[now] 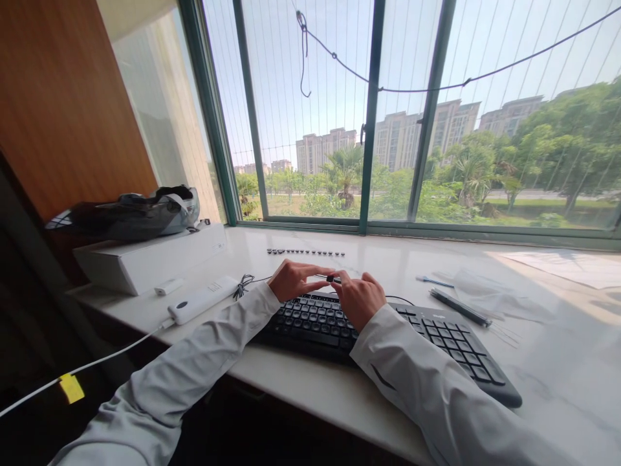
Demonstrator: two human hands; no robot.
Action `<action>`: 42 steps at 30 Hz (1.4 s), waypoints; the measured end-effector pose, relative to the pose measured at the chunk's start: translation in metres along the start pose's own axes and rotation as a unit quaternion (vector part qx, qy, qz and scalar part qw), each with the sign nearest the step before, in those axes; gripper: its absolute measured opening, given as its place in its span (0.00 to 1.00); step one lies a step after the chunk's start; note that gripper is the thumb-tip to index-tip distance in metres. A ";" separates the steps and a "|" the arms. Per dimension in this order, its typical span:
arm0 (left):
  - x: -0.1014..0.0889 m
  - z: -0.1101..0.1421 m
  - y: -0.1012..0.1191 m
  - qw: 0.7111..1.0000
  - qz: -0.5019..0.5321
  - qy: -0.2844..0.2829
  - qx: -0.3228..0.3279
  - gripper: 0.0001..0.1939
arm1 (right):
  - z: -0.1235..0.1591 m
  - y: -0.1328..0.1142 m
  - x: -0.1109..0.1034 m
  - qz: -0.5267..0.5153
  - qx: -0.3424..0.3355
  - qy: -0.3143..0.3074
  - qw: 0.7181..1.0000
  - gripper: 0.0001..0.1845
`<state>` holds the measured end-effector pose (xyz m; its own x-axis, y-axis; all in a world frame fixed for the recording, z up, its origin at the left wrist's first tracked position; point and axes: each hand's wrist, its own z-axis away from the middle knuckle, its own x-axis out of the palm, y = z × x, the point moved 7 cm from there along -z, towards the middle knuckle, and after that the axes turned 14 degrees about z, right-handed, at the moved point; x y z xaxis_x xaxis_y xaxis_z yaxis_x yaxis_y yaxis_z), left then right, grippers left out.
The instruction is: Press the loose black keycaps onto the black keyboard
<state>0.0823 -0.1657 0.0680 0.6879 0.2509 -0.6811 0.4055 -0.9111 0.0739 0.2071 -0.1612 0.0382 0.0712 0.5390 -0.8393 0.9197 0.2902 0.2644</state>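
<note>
A small black keycap point(330, 279) is pinched between the fingertips of both my hands, above the keyboard's far edge. My left hand point(297, 279) comes in from the left, thumb and fingers closed on the keycap's left side. From the right, my right hand point(359, 296) meets it with thumb and forefinger closed together. Beneath them lies a black keyboard point(313, 320), partly covered by my right hand and sleeve. Behind my hands, several small black keycaps point(305, 252) stand in a row on the marble counter point(388, 255).
At left, a white power strip point(204, 301) with a white cable lies near a white box point(150, 255) topped by a dark bag point(140, 210). On the right are a small brush point(435, 281), a dark bundle of thin rods point(460, 307) and clear plastic point(499, 294). Windows point(310, 223) border the back.
</note>
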 end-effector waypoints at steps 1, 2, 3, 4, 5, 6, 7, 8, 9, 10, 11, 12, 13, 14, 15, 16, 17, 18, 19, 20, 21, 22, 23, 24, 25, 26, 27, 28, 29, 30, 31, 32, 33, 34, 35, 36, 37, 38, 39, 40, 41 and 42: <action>0.001 0.001 -0.001 1.000 0.005 -0.002 -0.005 0.16 | 0.000 0.000 0.000 -0.002 -0.002 -0.003 1.000 0.17; 0.001 0.001 -0.003 1.000 0.009 -0.002 -0.013 0.16 | 0.000 0.000 0.000 -0.004 -0.003 -0.003 1.000 0.17; 0.000 0.001 -0.004 1.000 0.011 0.000 -0.021 0.16 | 0.000 0.000 0.000 -0.006 -0.003 -0.001 1.000 0.17; 0.000 0.001 -0.006 0.999 0.012 0.002 -0.030 0.16 | 0.000 0.000 0.000 -0.007 -0.001 0.003 1.000 0.17; -0.001 0.001 -0.007 0.999 0.011 0.005 -0.035 0.16 | 0.000 0.000 0.000 -0.007 0.001 0.008 1.000 0.17; -0.003 0.000 -0.007 0.999 0.012 0.009 -0.038 0.16 | 0.000 0.000 0.000 -0.007 0.001 0.013 1.000 0.17; -0.004 0.000 -0.007 0.999 0.013 0.013 -0.039 0.17 | 0.000 0.000 0.000 -0.006 0.001 0.018 1.000 0.17; -0.005 0.000 -0.007 0.999 0.017 0.015 -0.041 0.17 | 0.000 0.000 0.000 -0.006 0.000 0.021 1.000 0.17; -0.005 0.000 -0.007 0.999 0.021 0.013 -0.042 0.17 | 0.000 0.000 0.000 -0.007 -0.003 0.023 1.000 0.17; -0.005 -0.001 -0.007 0.999 0.026 0.011 -0.046 0.18 | 0.000 -0.001 0.000 -0.010 -0.007 0.024 1.000 0.17; -0.005 -0.001 -0.008 0.998 0.032 0.008 -0.050 0.17 | 0.000 -0.001 0.000 -0.013 -0.010 0.024 1.000 0.17; -0.005 -0.001 -0.008 0.998 0.037 0.006 -0.056 0.18 | 0.001 -0.002 0.000 -0.016 -0.014 0.023 1.000 0.17; -0.006 -0.001 -0.009 0.997 0.043 0.005 -0.063 0.18 | 0.001 -0.003 -0.001 -0.019 -0.016 0.022 0.999 0.17; -0.007 -0.001 -0.011 0.996 0.050 0.004 -0.071 0.18 | 0.001 -0.003 -0.002 -0.021 -0.018 0.022 0.999 0.18; -0.010 -0.001 -0.014 0.995 0.059 0.002 -0.081 0.18 | 0.001 -0.004 -0.003 -0.022 -0.017 0.023 0.999 0.19; -0.012 0.000 -0.018 0.993 0.071 -0.005 -0.093 0.17 | 0.002 -0.005 -0.003 -0.021 -0.016 0.025 0.999 0.20; -0.014 0.000 -0.023 0.990 0.088 -0.020 -0.108 0.17 | 0.002 -0.006 -0.004 -0.018 -0.015 0.027 0.999 0.21; -0.016 0.002 -0.029 0.985 0.112 -0.045 -0.124 0.17 | 0.003 -0.008 -0.005 -0.016 -0.017 0.030 0.999 0.22; -0.016 0.004 -0.035 0.977 0.141 -0.079 -0.142 0.16 | 0.004 -0.009 -0.005 -0.014 -0.020 0.032 0.999 0.23; -0.016 0.007 -0.042 0.965 0.172 -0.118 -0.159 0.16 | 0.004 -0.011 -0.005 -0.015 -0.026 0.034 0.999 0.22; -0.015 0.011 -0.049 0.950 0.202 -0.160 -0.177 0.17 | 0.005 -0.013 -0.005 -0.019 -0.032 0.036 0.999 0.22; -0.014 0.016 -0.055 0.933 0.228 -0.199 -0.195 0.17 | 0.006 -0.015 -0.005 -0.025 -0.038 0.037 0.998 0.21; -0.012 0.022 -0.061 0.916 0.247 -0.233 -0.213 0.18 | 0.006 -0.016 -0.005 -0.031 -0.043 0.036 0.998 0.20; -0.010 0.027 -0.066 0.901 0.259 -0.261 -0.230 0.19 | 0.007 -0.017 -0.004 -0.036 -0.048 0.034 0.998 0.20; -0.008 0.031 -0.071 0.889 0.265 -0.283 -0.245 0.20 | 0.007 -0.018 -0.004 -0.039 -0.053 0.030 0.997 0.19; -0.005 0.035 -0.076 0.879 0.268 -0.300 -0.257 0.20 | 0.007 -0.019 -0.003 -0.041 -0.059 0.025 0.997 0.19; -0.003 0.038 -0.079 0.871 0.269 -0.312 -0.267 0.21 | 0.007 -0.020 -0.002 -0.042 -0.064 0.021 0.997 0.20; 0.000 0.041 -0.082 0.866 0.269 -0.320 -0.275 0.21 | 0.007 -0.021 -0.002 -0.043 -0.068 0.017 0.997 0.20; 0.002 0.042 -0.084 0.863 0.269 -0.324 -0.281 0.21 | 0.008 -0.021 -0.001 -0.042 -0.071 0.014 0.997 0.20; 0.004 0.044 -0.085 0.861 0.268 -0.326 -0.285 0.21 | 0.008 -0.022 -0.001 -0.042 -0.074 0.011 0.996 0.20; 0.005 0.044 -0.086 0.860 0.266 -0.327 -0.287 0.21 | 0.008 -0.022 0.000 -0.041 -0.077 0.008 0.996 0.20; 0.005 0.045 -0.087 0.861 0.262 -0.327 -0.289 0.21 | 0.008 -0.023 0.000 -0.040 -0.079 0.006 0.996 0.20; 0.005 0.045 -0.088 0.862 0.259 -0.327 -0.289 0.20 | 0.008 -0.023 0.000 -0.038 -0.081 0.005 0.996 0.20; 0.005 0.045 -0.088 0.863 0.257 -0.327 -0.288 0.20 | 0.008 -0.023 0.001 -0.035 -0.084 0.004 0.996 0.19; 0.005 0.045 -0.088 0.863 0.255 -0.328 -0.287 0.19 | 0.008 -0.024 0.001 -0.033 -0.086 0.004 0.996 0.19; 0.005 0.045 -0.088 0.863 0.253 -0.328 -0.287 0.19 | 0.008 -0.024 0.001 -0.031 -0.089 0.004 0.996 0.19; 0.004 0.045 -0.088 0.864 0.251 -0.328 -0.288 0.19 | 0.008 -0.025 0.002 -0.028 -0.092 0.004 0.995 0.19; 0.004 0.046 -0.088 0.864 0.250 -0.328 -0.288 0.19 | 0.008 -0.025 0.002 -0.027 -0.095 0.003 0.995 0.19; 0.004 0.046 -0.087 0.864 0.250 -0.328 -0.288 0.19 | 0.008 -0.025 0.003 -0.025 -0.097 0.002 0.995 0.19; 0.004 0.046 -0.086 0.864 0.250 -0.329 -0.287 0.18 | 0.008 -0.026 0.003 -0.023 -0.097 0.001 0.995 0.19; 0.004 0.046 -0.086 0.867 0.253 -0.319 -0.286 0.18 | 0.009 -0.026 0.003 -0.021 -0.098 -0.001 0.995 0.19; 0.002 0.045 -0.085 0.872 0.258 -0.302 -0.285 0.17 | 0.009 -0.027 0.003 -0.019 -0.100 -0.003 0.995 0.19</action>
<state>0.0221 -0.1021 0.0278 0.4937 -0.5193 -0.6975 0.4883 -0.4981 0.7165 0.1864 -0.1741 0.0242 0.0400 0.5204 -0.8530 0.8266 0.4624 0.3209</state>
